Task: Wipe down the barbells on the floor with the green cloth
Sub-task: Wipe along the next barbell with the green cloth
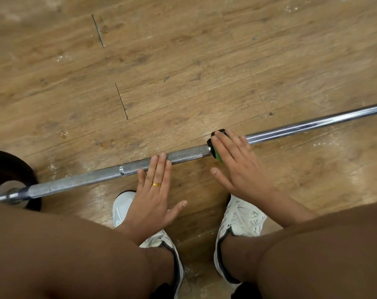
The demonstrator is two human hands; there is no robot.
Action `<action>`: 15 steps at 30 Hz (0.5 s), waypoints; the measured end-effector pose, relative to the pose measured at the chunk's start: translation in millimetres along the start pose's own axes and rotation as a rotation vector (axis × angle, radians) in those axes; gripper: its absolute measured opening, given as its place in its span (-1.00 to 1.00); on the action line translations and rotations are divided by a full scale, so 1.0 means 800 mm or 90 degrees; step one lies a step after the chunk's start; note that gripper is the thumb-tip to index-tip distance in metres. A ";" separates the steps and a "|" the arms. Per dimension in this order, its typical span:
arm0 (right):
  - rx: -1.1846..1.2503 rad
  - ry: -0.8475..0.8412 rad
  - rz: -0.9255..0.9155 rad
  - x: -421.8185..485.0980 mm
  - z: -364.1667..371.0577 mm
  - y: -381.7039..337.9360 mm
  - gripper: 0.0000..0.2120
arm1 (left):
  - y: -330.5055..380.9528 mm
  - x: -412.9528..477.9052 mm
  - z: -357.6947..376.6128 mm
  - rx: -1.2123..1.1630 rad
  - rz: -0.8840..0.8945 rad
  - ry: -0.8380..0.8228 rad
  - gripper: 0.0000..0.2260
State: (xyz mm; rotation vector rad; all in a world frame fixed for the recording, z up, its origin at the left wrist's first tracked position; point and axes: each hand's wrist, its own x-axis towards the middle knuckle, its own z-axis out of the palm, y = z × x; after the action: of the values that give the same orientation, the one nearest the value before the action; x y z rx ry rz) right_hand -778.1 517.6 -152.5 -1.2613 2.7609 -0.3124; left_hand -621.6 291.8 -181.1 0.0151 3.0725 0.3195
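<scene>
Head: right hand (pixel 237 167) presses green cloth (pixel 218 157) onto barbell (pixel 187 153).

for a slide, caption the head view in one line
Right hand presses green cloth onto knurled steel barbell on wooden floor; left hand touches it

The floor (pixel 183 61) is worn, wood-patterned planking, marked with pale scuffs and with two thin dark seams (pixel 121 101) on the far left. A steel barbell (pixel 189 153) lies on it, running from the near left up to the far right edge. The bar's left end meets a black weight plate (pixel 8 167) at the left edge. Just on the near side of the bar stand two white shoes, one left (pixel 122 210) and one right (pixel 243 219).
</scene>
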 end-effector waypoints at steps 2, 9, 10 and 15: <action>0.028 0.017 0.047 -0.006 -0.002 0.009 -0.33 | 0.000 -0.003 0.000 -0.001 0.000 -0.003 -0.11; 0.028 0.003 -0.008 0.000 0.005 -0.016 -0.31 | 0.000 -0.003 -0.003 0.002 -0.002 -0.005 -0.11; 0.026 -0.001 0.001 0.001 0.002 -0.009 -0.33 | 0.000 -0.002 -0.004 0.001 -0.003 -0.006 -0.11; 0.060 0.015 0.084 0.006 -0.006 -0.007 -0.30 | -0.001 0.009 -0.005 -0.003 -0.021 0.007 -0.13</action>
State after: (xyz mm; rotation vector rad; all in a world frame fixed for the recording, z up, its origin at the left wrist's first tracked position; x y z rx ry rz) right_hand -778.0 511.0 -146.8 -1.0560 2.7945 -0.4431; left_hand -629.3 290.6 -177.4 -0.0381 3.0790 0.3256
